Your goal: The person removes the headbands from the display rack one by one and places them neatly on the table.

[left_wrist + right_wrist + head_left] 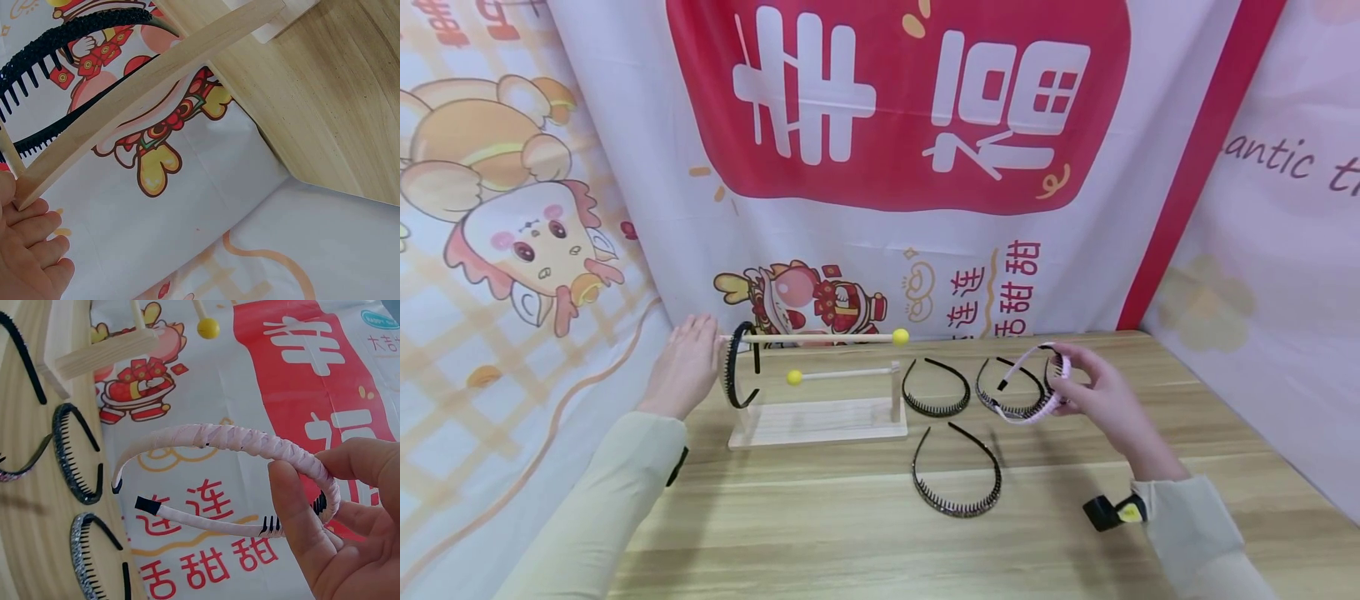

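Note:
My right hand [1101, 396] pinches a pink fabric-wrapped headband [250, 439] between thumb and fingers. It is up off the table, with its dark-tipped ends pointing left in the right wrist view. My left hand [688, 362] grips the top of the left upright of a pale wooden stand [820, 423], as the left wrist view shows. A black toothed headband [732, 367] hangs on the stand's upper rod [827, 338] near that hand. The rod's right end carries a yellow ball [900, 337].
Three dark toothed headbands lie on the wood-grain table [820, 533]: a black one [936, 411], a silvery glitter one [81, 556] partly behind the pink band, and a glittery one [958, 508] nearer the front. The stand's lower rod also has a yellow ball [794, 377]. Printed cloth [647, 167] surrounds the table.

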`<control>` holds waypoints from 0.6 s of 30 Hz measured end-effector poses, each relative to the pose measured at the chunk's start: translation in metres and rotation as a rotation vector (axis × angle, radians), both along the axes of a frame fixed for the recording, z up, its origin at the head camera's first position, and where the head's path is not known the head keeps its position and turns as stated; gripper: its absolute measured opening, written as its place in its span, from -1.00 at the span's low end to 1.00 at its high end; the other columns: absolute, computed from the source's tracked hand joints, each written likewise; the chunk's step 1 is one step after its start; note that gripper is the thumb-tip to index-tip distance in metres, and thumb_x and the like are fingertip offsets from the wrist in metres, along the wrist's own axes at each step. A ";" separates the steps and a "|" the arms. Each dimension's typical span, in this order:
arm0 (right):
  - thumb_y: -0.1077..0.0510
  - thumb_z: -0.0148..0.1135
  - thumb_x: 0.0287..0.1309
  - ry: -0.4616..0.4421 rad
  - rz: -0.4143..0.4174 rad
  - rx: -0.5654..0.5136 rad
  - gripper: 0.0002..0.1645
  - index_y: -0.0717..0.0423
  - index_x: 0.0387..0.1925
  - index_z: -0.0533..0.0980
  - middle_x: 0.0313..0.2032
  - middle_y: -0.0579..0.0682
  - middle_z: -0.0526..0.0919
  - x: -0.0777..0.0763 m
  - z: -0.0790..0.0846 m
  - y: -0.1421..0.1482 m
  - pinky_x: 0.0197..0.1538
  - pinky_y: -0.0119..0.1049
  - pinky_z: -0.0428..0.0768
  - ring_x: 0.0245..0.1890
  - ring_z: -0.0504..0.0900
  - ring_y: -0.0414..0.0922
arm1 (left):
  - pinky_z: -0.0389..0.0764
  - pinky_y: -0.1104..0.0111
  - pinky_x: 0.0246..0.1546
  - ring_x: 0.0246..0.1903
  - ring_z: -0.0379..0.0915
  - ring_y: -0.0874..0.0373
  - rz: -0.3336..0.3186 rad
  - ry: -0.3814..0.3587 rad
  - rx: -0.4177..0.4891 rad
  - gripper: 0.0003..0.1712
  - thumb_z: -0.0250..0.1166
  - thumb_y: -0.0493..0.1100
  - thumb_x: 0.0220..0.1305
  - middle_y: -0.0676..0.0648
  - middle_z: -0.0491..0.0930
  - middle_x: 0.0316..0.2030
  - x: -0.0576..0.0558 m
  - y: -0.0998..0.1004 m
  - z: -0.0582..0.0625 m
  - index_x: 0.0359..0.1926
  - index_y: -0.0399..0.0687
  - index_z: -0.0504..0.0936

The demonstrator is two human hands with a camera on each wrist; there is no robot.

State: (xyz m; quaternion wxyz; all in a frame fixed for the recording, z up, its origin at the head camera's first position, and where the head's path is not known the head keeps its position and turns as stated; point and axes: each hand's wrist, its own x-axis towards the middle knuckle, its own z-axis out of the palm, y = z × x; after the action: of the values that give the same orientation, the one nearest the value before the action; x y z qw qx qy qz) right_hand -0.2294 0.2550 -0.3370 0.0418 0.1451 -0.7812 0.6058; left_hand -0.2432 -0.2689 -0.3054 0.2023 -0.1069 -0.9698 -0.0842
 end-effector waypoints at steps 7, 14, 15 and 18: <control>0.38 0.07 0.20 -0.005 -0.006 0.001 -0.35 0.42 0.28 0.08 0.19 0.41 0.17 0.006 -0.019 0.010 -0.33 -0.17 0.67 -0.39 0.63 -0.11 | -0.26 -0.02 0.31 0.26 -0.14 -0.40 0.005 -0.003 0.001 -0.44 -0.30 -0.14 0.47 -0.53 0.05 0.23 -0.001 0.000 -0.001 0.24 -0.58 0.09; 0.40 0.06 0.18 -0.036 -0.028 0.032 -0.36 0.42 0.27 0.09 0.14 0.41 0.18 0.012 -0.035 0.017 -0.33 -0.13 0.66 -0.44 0.59 -0.17 | -0.26 -0.03 0.31 0.26 -0.15 -0.40 0.010 -0.014 -0.001 -0.43 -0.30 -0.13 0.48 -0.53 0.04 0.23 0.000 0.001 -0.001 0.25 -0.58 0.08; 0.41 0.06 0.17 -0.040 -0.031 0.036 -0.35 0.42 0.27 0.09 0.14 0.42 0.17 0.012 -0.036 0.018 -0.33 -0.14 0.67 -0.44 0.59 -0.17 | -0.26 -0.03 0.31 0.26 -0.15 -0.40 0.010 -0.014 -0.001 -0.43 -0.30 -0.13 0.48 -0.53 0.04 0.23 0.000 0.001 -0.001 0.25 -0.58 0.08; 0.41 0.07 0.16 -0.052 -0.034 0.048 -0.34 0.42 0.27 0.09 0.11 0.42 0.16 0.014 -0.042 0.021 -0.32 -0.16 0.67 -0.44 0.59 -0.16 | -0.27 -0.03 0.31 0.26 -0.16 -0.40 0.014 -0.017 -0.001 -0.43 -0.30 -0.12 0.48 -0.53 0.04 0.24 0.001 0.001 -0.001 0.25 -0.58 0.08</control>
State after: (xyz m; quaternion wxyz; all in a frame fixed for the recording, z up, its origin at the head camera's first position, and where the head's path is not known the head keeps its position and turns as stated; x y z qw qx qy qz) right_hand -0.2150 0.2759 -0.3789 0.0280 0.1169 -0.7985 0.5899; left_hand -0.2420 -0.2678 -0.3065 0.1944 -0.0996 -0.9723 -0.0830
